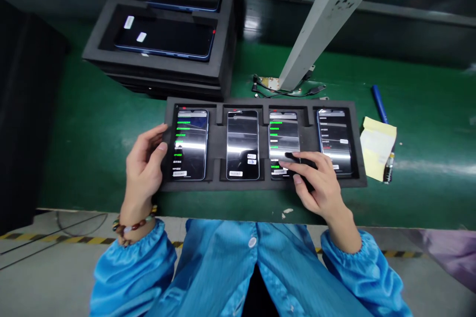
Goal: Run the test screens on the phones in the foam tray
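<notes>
Loosely curled, the left hand (144, 163) meets the tray's (215, 137) left end, though whether it grips I cannot tell; the right hand (316, 181), fingers parted, holds nothing. Long axis sideways, the tray lies on the green table (427, 168). Under the right fingertips, its third phone (283, 141) points lengthwise away, white label (279, 172) nearest the person.

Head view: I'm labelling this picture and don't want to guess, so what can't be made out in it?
All in the head view:
Words on the screen of the third phone from the left in the front tray: too small and blurred.
Lower left of the rightmost phone: hidden behind the right hand.
Sticker print on the second phone: too small.
Far end of the stacked trays: cut off by the top edge.
</notes>
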Tool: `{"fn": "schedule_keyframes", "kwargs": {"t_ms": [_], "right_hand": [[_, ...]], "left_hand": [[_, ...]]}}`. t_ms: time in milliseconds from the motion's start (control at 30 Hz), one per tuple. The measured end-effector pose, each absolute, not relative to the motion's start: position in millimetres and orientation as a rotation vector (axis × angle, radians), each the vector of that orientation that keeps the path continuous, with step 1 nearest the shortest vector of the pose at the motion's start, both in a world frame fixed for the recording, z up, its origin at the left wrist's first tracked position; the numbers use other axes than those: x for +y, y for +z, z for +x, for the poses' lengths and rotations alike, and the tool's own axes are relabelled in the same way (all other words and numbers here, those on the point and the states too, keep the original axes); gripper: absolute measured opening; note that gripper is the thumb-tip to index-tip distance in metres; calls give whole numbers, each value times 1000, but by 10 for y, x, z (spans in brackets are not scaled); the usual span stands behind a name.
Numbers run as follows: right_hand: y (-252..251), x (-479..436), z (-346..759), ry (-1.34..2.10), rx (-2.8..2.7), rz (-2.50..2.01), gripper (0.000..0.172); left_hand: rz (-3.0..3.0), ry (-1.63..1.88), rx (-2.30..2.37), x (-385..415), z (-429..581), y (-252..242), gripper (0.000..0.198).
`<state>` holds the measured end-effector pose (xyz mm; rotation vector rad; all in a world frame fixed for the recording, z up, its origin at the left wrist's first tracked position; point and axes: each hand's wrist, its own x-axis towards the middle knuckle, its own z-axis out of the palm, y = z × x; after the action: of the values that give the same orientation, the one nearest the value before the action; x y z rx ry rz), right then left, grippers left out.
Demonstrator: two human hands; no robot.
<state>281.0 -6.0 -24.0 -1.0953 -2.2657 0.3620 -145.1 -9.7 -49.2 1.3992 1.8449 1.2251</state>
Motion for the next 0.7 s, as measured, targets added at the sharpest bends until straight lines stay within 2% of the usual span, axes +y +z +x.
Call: {"fn": "schedule_keyframes", "kwargs": {"t_ms": [267,433,700], "right_hand": [[-236,-42,2766,366,-2154,-1314,42],[-230,-41,2770,377,-2154,-1322,41],[-295,-67,2810,354,-2170,-1329,38]], "left_hand": [[1562,1200,1809,-112,-1443,-445,23],[1540,1201,1811,-108,-1466,-476,28],[1416,1203,1742,-92,-1514,-545,45]]}}
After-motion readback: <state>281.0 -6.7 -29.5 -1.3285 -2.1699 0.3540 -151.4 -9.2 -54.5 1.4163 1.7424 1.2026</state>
